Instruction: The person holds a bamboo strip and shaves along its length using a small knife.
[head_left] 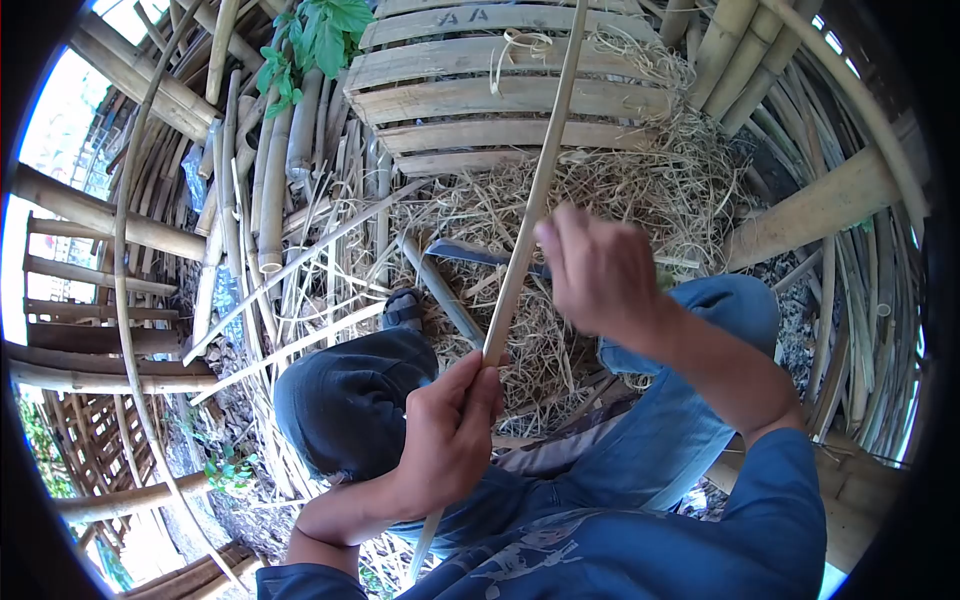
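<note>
A long pale bamboo strip runs from the top of the view down between my knees. My left hand is closed around its lower part, and the tail end comes out below the fist. My right hand is closed just right of the strip, slightly blurred. From it a dark knife blade extends left, passing behind the strip. The knife's handle is mostly hidden in my fingers.
A slatted wooden crate lies ahead, with curled shavings on and around it. Bamboo poles and thin strips lie at the left. A bamboo tube rests between my legs. A thick bamboo post is at the right.
</note>
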